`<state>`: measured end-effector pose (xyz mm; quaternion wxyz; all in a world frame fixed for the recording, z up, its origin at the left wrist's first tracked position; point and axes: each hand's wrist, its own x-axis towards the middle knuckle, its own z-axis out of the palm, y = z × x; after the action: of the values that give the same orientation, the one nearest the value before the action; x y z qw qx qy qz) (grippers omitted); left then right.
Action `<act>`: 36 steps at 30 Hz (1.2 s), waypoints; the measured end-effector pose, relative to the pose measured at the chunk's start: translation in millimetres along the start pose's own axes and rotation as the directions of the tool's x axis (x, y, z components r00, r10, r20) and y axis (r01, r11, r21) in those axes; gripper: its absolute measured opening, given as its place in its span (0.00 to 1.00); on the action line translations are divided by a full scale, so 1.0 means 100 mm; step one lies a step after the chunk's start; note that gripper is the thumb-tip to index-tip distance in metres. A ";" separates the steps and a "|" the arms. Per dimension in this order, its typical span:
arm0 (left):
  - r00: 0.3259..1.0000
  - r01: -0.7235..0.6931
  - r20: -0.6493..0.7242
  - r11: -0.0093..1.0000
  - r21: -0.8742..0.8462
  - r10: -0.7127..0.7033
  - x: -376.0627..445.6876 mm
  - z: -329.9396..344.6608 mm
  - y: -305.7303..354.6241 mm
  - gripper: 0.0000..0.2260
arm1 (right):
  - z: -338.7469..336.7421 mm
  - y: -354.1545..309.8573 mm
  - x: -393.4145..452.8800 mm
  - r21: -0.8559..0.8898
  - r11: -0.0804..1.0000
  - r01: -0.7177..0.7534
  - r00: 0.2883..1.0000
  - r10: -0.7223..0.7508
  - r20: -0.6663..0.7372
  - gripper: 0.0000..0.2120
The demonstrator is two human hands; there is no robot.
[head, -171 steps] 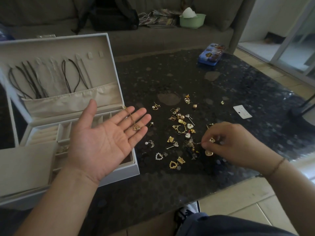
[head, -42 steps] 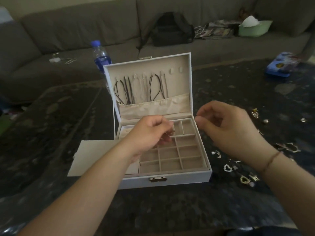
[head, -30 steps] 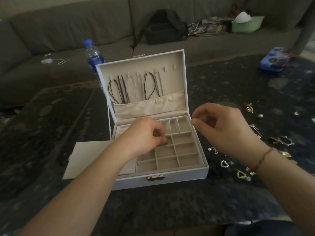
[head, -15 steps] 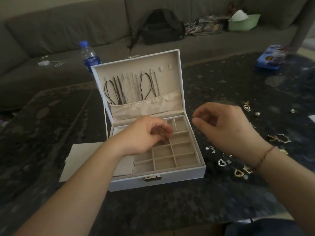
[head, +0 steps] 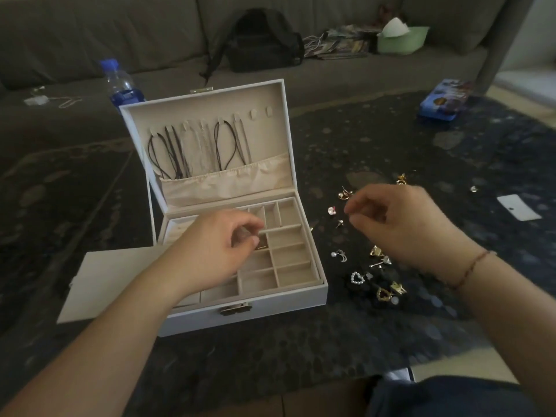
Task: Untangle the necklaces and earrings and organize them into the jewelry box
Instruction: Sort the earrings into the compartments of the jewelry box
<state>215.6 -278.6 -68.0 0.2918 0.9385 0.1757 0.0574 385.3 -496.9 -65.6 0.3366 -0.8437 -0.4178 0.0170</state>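
My left hand [head: 210, 251] pinches a gold earring [head: 262, 244] over the jewelry box [head: 240, 311]; my right hand [head: 400, 224], fingers curled, holds nothing I can see.

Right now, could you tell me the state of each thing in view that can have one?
jewelry box: lid open, upright.
cord necklaces: hung inside the lid, ends tucked in its pocket.
gold piece: lying in a tray compartment.
left hand: fingers curled over that compartment; grip unclear.
right hand: fingers curled, over the loose earrings scattered on the table.
water bottle: capped, upright.
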 end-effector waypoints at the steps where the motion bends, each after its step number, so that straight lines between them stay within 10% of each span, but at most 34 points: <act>1: 1.000 -0.021 0.002 0.998 0.052 0.021 0.00 0.00 -0.02 0.13 | -0.03 0.04 -0.02 -0.092 0.996 0.008 0.992 0.004 0.126 0.07; 5: 0.996 -0.084 0.043 0.982 0.167 0.078 -0.02 -0.03 -0.01 0.12 | -0.02 0.14 -0.13 -0.298 0.950 0.093 0.897 0.050 0.440 0.07; 15: 0.984 -0.157 -0.072 0.983 0.093 0.164 -0.15 0.12 0.24 0.12 | 0.21 0.08 -0.30 -0.466 0.875 0.130 0.894 0.100 0.437 0.14; 26: 0.953 -0.267 -0.095 0.944 0.195 0.289 -0.26 0.64 0.73 0.24 | 0.04 -0.03 -0.53 0.064 0.997 0.046 0.979 -0.058 0.195 0.04; 36: 0.891 -0.411 -0.177 0.908 0.081 0.419 -0.45 0.72 0.86 0.14 | -0.08 -0.08 -0.90 0.447 0.895 -0.008 0.982 -0.077 0.171 0.02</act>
<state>213.9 -399.1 -78.1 0.2353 0.9503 -0.0003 0.2040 323.6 -562.2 -77.3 0.4807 -0.7314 -0.4472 0.1843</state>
